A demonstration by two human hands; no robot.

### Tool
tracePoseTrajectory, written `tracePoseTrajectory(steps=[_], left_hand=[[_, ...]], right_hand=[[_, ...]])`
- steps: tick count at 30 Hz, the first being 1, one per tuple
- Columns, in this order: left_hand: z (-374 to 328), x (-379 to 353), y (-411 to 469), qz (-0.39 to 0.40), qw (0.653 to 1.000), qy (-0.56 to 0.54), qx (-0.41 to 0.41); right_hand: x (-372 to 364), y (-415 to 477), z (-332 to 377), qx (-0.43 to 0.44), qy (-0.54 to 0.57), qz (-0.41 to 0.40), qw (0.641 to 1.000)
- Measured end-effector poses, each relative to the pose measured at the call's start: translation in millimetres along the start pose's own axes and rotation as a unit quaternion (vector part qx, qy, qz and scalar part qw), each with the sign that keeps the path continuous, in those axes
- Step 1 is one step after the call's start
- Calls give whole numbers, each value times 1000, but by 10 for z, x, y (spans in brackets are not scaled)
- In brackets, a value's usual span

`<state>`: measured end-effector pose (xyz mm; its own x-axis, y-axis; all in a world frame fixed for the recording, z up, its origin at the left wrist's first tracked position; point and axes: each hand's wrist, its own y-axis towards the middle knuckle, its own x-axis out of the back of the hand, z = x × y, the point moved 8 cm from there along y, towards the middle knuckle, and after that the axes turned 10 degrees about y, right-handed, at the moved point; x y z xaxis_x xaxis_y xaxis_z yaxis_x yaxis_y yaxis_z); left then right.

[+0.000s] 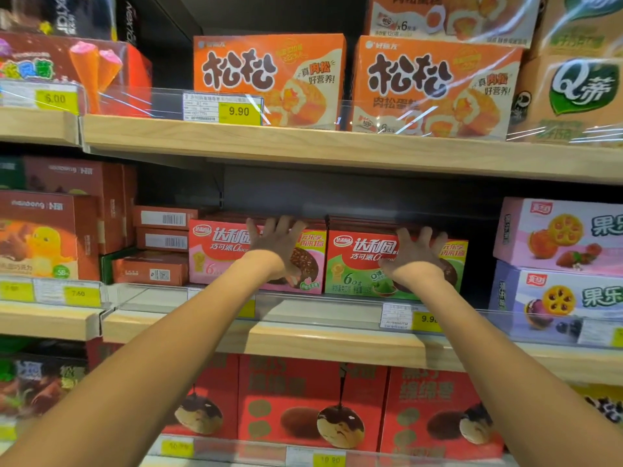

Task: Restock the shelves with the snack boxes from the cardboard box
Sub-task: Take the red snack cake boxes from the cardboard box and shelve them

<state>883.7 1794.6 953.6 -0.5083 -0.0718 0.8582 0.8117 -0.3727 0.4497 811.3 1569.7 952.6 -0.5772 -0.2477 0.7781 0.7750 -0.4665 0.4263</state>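
Two snack boxes stand side by side on the middle shelf point(337, 342). The left one is a pink-fronted chocolate pie box point(219, 254); the right one is a red and green box point(357, 267). My left hand point(276, 244) lies flat against the front of the pink box, fingers spread over its top edge. My right hand point(418, 254) presses the same way on the front of the green box, fingers straight and spread. The cardboard box is out of view.
A clear plastic rail point(337, 308) with yellow price tags runs along the shelf front. Red boxes point(158, 244) are stacked to the left, pink and purple fruit-pie boxes point(559, 237) to the right. Orange boxes point(269, 79) fill the shelf above; dark room remains over the two boxes.
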Motion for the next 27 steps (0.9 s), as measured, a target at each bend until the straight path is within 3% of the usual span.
tracePoseTrajectory(steps=[11, 16, 21, 25, 27], left_hand=[[-10, -13, 21, 3, 1000, -13, 1], [89, 125, -158, -21, 993, -114, -5], [340, 264, -573, -48, 972, -212, 90], [599, 209, -1045, -83, 975, -174, 108], [685, 143, -1309, -114, 976, -156, 96]], right_hand=[[-4, -29, -5, 13, -19, 5, 1000], [-20, -233, 124, 38, -9, 21, 999], [158, -823, 754, 173, 90, -61, 979], [-111, -1368, 1192, 270, 111, -43, 955], [-301, -1616, 1286, 288, 72, -75, 952]])
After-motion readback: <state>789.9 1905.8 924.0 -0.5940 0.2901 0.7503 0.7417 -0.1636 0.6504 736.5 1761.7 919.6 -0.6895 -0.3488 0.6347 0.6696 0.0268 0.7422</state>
